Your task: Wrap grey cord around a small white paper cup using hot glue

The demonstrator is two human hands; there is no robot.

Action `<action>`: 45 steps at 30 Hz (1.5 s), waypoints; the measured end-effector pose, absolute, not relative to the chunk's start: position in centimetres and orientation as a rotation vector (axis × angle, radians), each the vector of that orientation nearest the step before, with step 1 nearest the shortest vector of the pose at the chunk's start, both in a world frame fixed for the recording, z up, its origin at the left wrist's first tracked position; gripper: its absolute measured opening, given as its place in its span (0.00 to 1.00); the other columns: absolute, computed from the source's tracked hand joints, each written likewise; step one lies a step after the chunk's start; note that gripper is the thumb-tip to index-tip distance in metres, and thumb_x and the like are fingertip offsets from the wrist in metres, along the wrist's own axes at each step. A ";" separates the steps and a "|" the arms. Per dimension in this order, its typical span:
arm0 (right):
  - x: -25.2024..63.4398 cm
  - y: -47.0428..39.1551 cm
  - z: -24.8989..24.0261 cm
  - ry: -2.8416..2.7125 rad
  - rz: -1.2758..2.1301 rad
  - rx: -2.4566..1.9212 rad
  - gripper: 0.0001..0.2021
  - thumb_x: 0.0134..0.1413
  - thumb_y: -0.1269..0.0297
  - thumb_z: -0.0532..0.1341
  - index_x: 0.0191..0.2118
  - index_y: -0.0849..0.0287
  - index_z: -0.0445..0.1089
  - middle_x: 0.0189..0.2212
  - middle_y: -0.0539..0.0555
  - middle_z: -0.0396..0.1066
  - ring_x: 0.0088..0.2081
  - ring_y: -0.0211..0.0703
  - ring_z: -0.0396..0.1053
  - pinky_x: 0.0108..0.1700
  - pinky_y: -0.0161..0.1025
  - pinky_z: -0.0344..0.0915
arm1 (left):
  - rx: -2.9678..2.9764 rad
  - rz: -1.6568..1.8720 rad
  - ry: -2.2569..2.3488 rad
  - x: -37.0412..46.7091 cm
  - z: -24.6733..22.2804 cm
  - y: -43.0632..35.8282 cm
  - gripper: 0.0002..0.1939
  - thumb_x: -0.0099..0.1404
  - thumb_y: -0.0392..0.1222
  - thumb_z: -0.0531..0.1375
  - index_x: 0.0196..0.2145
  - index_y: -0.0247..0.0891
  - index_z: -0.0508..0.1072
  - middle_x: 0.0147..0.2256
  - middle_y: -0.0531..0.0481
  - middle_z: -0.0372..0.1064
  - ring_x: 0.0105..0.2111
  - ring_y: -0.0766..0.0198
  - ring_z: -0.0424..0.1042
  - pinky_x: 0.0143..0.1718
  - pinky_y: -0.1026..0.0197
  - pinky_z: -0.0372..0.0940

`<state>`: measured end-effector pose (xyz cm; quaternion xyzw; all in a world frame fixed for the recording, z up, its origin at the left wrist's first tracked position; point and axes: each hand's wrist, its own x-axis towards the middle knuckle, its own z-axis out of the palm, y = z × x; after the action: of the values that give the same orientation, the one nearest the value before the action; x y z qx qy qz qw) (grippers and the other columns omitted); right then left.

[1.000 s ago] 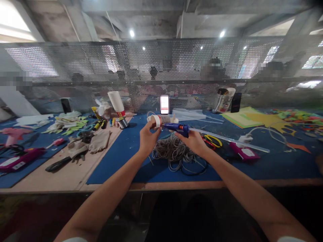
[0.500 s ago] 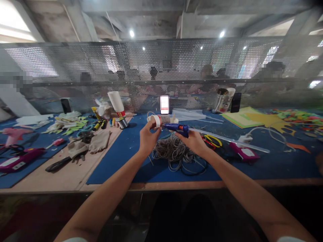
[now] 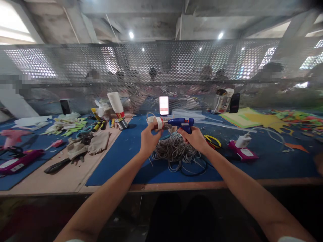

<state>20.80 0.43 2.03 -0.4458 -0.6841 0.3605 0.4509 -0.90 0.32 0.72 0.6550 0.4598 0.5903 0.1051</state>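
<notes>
The left grip (image 3: 148, 138) is closed around a white and red cup (image 3: 159, 123), held up over the desk (image 3: 73, 178) near a heap of grey cord (image 3: 175, 151). The right grip (image 3: 195, 138) is wrapped round the handle of a blue glue gun (image 3: 180, 122), its nozzle pointing left at the cup, though I cannot tell if they touch. A clear glue stick (image 3: 227, 125) runs rightward from the gun's rear, and a yellow-handled tool (image 3: 214, 140) lies near the right grip

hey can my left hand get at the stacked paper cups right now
Probably not yet: your left hand holds a white-and-red piece. Freed, likely yes, since nothing visible blocks the way to the cups.
</notes>
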 end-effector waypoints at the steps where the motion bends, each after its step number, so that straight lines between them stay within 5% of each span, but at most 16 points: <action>1: 20.8 0.4 2.1 -1.684 0.878 -1.099 0.20 0.53 0.43 0.63 0.31 0.59 0.72 0.16 0.46 0.65 0.18 0.37 0.64 0.24 0.35 0.63 | 1.940 1.733 1.365 -0.9 0.7 0.3 0.15 0.59 0.36 0.63 0.45 0.37 0.77 0.38 0.47 0.77 0.39 0.58 0.75 0.47 0.55 0.68; 11: 20.9 0.5 1.6 -1.715 0.628 -1.099 0.22 0.54 0.42 0.62 0.27 0.58 0.72 0.14 0.48 0.66 0.19 0.41 0.66 0.27 0.37 0.64 | 2.123 1.737 1.483 -1.1 0.2 0.2 0.10 0.61 0.40 0.62 0.41 0.41 0.76 0.32 0.53 0.72 0.32 0.62 0.70 0.38 0.61 0.65; 22: 20.9 0.1 2.1 -1.750 0.533 -1.112 0.22 0.56 0.44 0.60 0.22 0.57 0.69 0.15 0.49 0.66 0.21 0.41 0.67 0.29 0.38 0.63 | 2.295 1.764 1.507 -1.2 0.0 0.3 0.10 0.62 0.38 0.61 0.42 0.40 0.76 0.37 0.44 0.74 0.37 0.55 0.74 0.41 0.54 0.68; 45: 20.9 -0.1 2.3 -1.751 0.568 -1.142 0.21 0.55 0.44 0.61 0.22 0.56 0.70 0.14 0.49 0.65 0.20 0.41 0.66 0.28 0.38 0.62 | 2.273 1.776 1.535 -1.4 0.0 0.5 0.09 0.63 0.39 0.61 0.42 0.41 0.76 0.37 0.47 0.75 0.38 0.57 0.73 0.43 0.55 0.67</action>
<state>20.87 -0.08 2.26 -0.4657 -0.7142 0.2314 0.4685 -1.37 0.54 -0.04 0.6943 0.4687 0.5425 -0.0629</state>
